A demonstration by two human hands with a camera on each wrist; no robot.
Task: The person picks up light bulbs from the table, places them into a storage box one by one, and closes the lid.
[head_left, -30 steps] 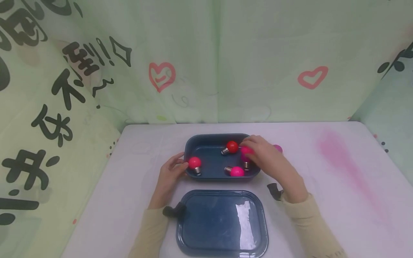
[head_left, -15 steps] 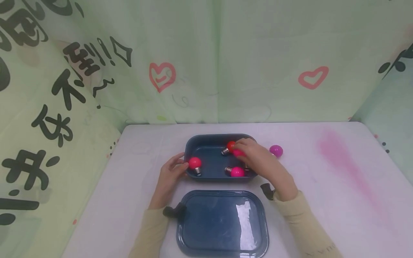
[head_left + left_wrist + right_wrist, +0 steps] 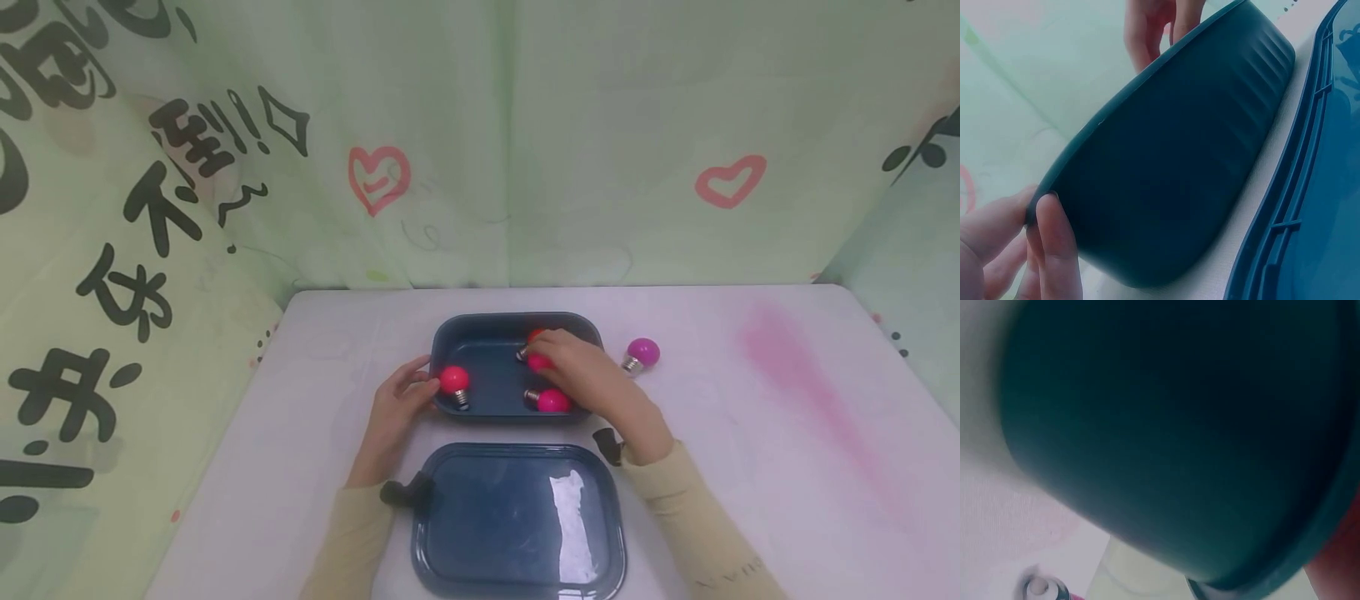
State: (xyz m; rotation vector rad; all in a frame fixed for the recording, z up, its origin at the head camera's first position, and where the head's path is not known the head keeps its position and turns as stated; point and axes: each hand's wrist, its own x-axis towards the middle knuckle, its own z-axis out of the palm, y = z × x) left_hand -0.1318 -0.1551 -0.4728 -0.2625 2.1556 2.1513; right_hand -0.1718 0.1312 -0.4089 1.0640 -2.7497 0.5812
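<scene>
A dark blue box stands on the table with several small light bulbs inside. My left hand pinches its left end; in the left wrist view, thumb and fingers grip the rim. My right hand reaches over the right side of the box and holds a pink light bulb low inside it. Behind these fingers a red bulb is mostly hidden. One pink-red bulb lies at the left end, another pink bulb by the front wall. The right wrist view shows mainly the box's outer wall.
A purple bulb lies on the white table, just right of the box. In front of the box lies a glossy dark blue lid, with a black wrist strap piece over its left corner. A printed curtain hangs behind the table.
My right hand has moved left across the inside of the box with the pink bulb, uncovering the purple bulb outside. The left hand has stayed at the box's left end.
</scene>
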